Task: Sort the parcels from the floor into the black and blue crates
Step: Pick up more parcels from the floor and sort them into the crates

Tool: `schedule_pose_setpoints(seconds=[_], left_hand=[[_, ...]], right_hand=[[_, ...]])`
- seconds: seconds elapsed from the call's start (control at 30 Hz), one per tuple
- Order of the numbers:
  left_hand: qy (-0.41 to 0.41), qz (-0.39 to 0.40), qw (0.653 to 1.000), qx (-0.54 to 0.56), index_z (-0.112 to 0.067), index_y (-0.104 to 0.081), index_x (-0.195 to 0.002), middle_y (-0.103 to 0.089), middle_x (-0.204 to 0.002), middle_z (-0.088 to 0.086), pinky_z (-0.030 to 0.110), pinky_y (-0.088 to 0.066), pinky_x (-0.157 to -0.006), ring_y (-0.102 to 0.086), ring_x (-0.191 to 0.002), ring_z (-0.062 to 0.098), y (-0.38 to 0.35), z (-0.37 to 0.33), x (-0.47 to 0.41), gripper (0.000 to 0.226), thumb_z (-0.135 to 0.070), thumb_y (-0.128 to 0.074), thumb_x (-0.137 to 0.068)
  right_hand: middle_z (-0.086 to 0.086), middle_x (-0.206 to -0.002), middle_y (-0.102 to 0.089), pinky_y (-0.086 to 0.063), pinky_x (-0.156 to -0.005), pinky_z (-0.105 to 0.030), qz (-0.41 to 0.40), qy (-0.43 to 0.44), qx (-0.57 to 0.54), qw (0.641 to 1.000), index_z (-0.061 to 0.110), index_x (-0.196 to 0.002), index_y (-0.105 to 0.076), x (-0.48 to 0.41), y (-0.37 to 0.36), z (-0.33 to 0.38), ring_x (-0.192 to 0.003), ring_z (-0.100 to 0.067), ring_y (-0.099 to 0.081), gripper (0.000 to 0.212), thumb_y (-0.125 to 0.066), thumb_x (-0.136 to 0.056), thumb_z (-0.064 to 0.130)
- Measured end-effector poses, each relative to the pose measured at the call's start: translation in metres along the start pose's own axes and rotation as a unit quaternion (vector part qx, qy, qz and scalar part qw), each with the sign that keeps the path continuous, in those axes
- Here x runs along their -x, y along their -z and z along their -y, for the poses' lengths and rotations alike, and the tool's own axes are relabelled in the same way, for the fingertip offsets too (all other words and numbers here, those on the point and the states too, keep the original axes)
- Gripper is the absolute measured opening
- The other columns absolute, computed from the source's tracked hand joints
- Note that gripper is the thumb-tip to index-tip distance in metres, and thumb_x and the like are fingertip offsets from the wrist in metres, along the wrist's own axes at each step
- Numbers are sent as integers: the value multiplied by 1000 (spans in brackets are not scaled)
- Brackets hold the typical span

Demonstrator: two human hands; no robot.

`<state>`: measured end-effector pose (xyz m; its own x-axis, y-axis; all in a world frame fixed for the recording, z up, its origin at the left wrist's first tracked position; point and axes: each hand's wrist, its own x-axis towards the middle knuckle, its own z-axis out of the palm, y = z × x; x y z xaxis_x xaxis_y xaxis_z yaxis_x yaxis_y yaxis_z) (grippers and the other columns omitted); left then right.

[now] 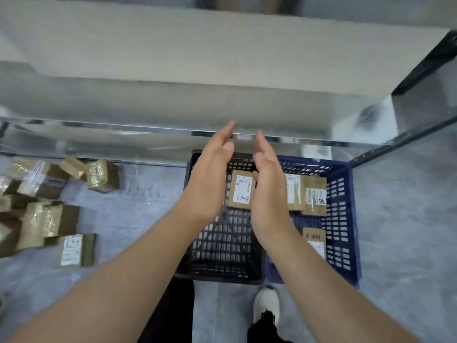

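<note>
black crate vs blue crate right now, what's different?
Colour: the black crate is black, the blue crate is blue. Contents: one parcel shows in the black crate, while the blue crate shows at least three. Position: the black crate sits left of the blue crate, side by side. Both are slotted plastic crates on the floor, under open, empty hands.

Two crates side by side on floor: left crate holds one parcel; right crate holds several. Loose parcel pile lies well left. Shelf behind.
</note>
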<state>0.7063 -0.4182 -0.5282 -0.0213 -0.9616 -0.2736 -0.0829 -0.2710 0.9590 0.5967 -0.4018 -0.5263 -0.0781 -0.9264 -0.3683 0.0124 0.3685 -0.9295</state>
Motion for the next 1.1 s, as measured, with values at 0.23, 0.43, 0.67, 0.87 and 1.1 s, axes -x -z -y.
schedule_pose_setpoints(seconds=[0.23, 0.43, 0.67, 0.87, 1.1], left_hand=[[-130, -66, 989, -5, -33, -38, -157, -40, -163, -16, 39, -24, -128, -32, -150, -3, -6, -151, 106, 71, -57, -34, -90], [-222, -84, 971, 17, -29, -39, -158, -41, -162, -14, 35, -26, -127, -35, -148, -3, 8, -277, 191, 68, -48, -40, -93], [-356, -51, 933, 7, -29, -38, -158, -39, -163, -15, 24, -29, -123, -32, -150, -1, 55, -390, 273, 74, -55, -40, -88], [-405, -22, 914, -3, -27, -38, -159, -40, -160, -15, 5, -31, -110, -32, -148, -5, 106, -450, 331, 64, -39, -44, -96], [-454, -60, 889, -11, -33, -40, -155, -39, -162, -22, 12, -31, -116, -31, -150, -4, 136, -488, 358, 57, -35, -43, -98]], right_hand=[[20, -171, -42, -28, -134, -40, 46, 98, 8, 994, 44, -163, -40, 103, 46, 137, -154, 5, -38, 70, -38, -94, 52], [18, -169, -45, -29, -133, -37, 78, 202, 13, 976, 36, -166, -41, 190, 52, 261, -153, 5, -40, 69, -40, -98, 48], [18, -171, -41, -32, -126, -23, 92, 337, 6, 937, 34, -168, -38, 289, 17, 370, -154, 8, -37, 75, -45, -96, 56], [20, -171, -41, -35, -120, -14, 95, 386, -12, 917, 35, -168, -38, 352, -18, 427, -155, 6, -37, 71, -41, -99, 49], [25, -170, -40, -33, -124, -23, 133, 435, -19, 890, 46, -163, -40, 377, -37, 470, -154, 8, -36, 76, -44, -89, 64]])
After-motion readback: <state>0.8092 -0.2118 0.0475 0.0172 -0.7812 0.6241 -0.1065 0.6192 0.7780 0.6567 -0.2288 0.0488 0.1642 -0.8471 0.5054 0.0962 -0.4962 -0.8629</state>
